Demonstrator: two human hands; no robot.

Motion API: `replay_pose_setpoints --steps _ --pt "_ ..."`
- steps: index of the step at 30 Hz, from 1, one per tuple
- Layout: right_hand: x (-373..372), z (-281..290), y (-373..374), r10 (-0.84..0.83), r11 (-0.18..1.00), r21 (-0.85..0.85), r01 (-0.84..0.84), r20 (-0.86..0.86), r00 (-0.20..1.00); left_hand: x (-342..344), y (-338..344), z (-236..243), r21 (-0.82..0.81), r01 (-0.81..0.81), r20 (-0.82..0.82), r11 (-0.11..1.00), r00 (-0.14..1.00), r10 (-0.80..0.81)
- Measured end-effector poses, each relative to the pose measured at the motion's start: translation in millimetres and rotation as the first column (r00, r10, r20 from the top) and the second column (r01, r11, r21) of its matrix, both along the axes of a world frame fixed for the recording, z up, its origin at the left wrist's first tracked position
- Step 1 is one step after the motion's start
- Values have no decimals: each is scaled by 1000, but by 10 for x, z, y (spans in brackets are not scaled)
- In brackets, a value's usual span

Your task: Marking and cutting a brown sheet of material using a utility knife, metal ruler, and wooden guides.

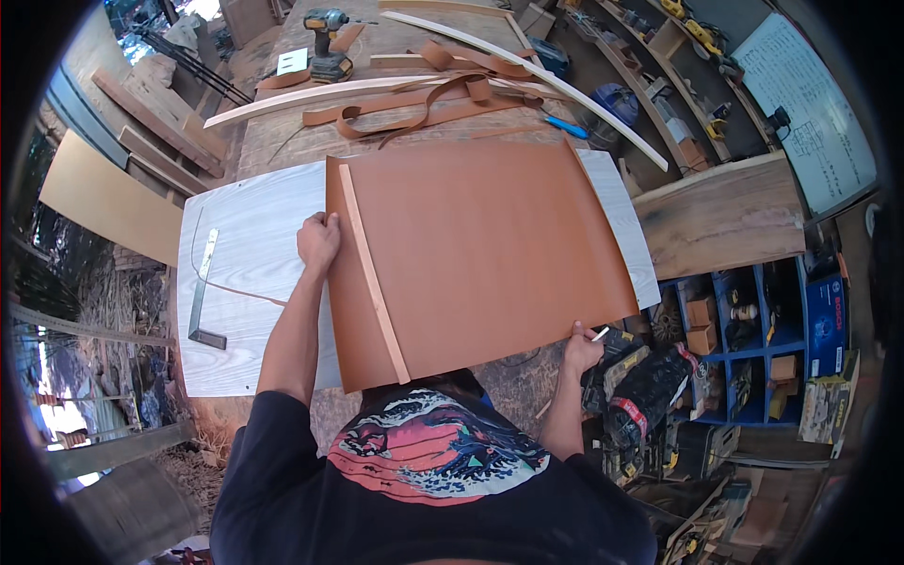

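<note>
A large brown sheet point(480, 245), its sides curling up, lies over a pale wood-grain board point(235, 358). A narrow wooden strip point(375, 273) rests along its left part. My left hand point(318, 243) is closed on the sheet's left edge. At the bottom right corner, my right hand point(580, 350) pinches the sheet's edge, with a short white stick-like object point(599, 333) among its fingers. A metal square point(202, 311) and a thin curved brown strip point(245, 288) lie on the board's left part.
Brown strips point(414, 118), long pale battens point(273, 111), a blue-handled tool point(563, 125) and a drill point(328, 47) lie on the workbench point(264, 141). Blue cubbies point(733, 358) and tool bags point(645, 395) stand at right, below a whiteboard point(800, 113). Boards point(113, 193) lean at left.
</note>
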State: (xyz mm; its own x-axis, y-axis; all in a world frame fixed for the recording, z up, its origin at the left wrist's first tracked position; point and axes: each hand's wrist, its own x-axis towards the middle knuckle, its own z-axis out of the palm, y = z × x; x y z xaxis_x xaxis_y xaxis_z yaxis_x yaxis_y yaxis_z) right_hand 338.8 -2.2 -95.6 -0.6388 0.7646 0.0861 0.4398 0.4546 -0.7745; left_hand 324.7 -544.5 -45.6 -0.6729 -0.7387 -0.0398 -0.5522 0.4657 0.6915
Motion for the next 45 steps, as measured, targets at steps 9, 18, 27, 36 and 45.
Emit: replay_pose_setpoints --steps 9,18,27,36,45 --pt "123 107 -11 24 983 182 -25 7 1000 170 -160 -245 -51 58 -12 997 998 -59" --pt "612 933 -1709 882 394 43 -918 261 391 1600 427 -227 -446 258 -207 857 902 -379" --pt "641 754 -3255 897 -20 164 -986 438 55 2143 565 -217 -445 376 -193 813 846 -497" --pt "805 798 -3564 931 -65 159 -985 364 -3 2270 642 -209 -427 448 -138 786 826 -546" --pt "728 729 -3640 908 -72 167 -983 419 4 2742 647 -36 -298 648 -90 701 712 -696"
